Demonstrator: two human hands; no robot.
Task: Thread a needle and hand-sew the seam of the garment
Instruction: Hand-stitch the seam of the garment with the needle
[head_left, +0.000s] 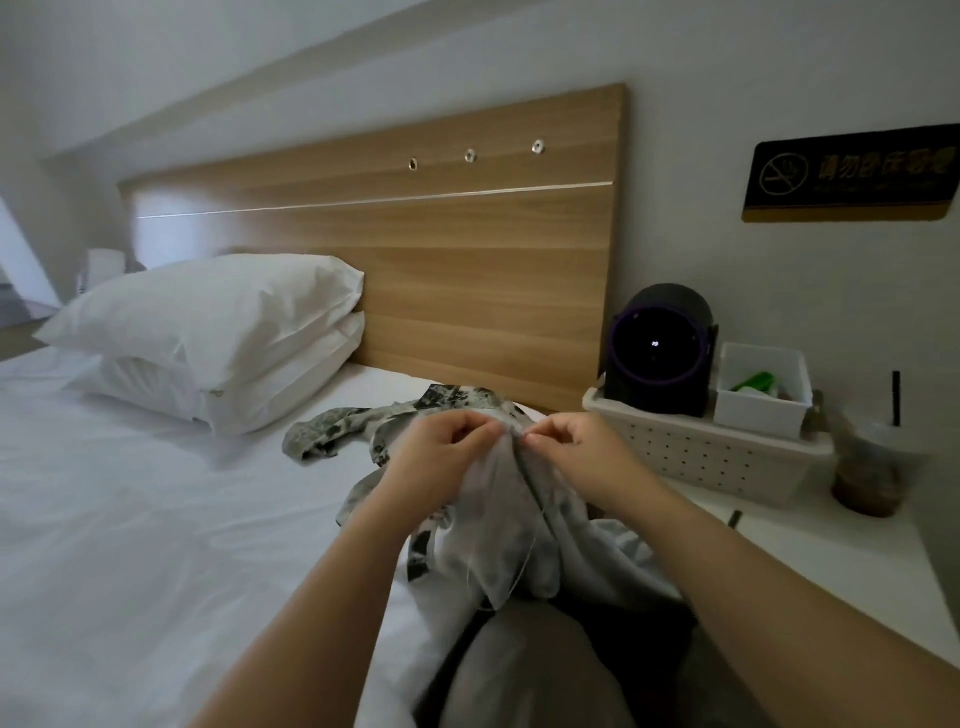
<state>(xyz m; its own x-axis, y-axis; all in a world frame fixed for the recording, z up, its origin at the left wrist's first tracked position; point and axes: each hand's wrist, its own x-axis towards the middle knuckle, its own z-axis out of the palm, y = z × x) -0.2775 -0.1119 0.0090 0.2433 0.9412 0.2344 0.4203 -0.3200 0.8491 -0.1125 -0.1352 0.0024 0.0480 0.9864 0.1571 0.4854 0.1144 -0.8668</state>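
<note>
Head view: both hands, left hand (441, 457) and right hand (582, 457), seemingly pinch garment (514, 499)

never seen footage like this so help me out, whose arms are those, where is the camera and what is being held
There is no machine: one camera worn on a person's head looks forward and down, so the two bare arms are that person's own. The left hand grips a raised fold of a patterned garment; the right hand pinches the same fold. A needle is too small to make out, but a thin thread hangs down the cloth. The garment lies on a white bed with two stacked pillows. On the side table at right stand a white basket holding a round black device, and a cup.
</note>
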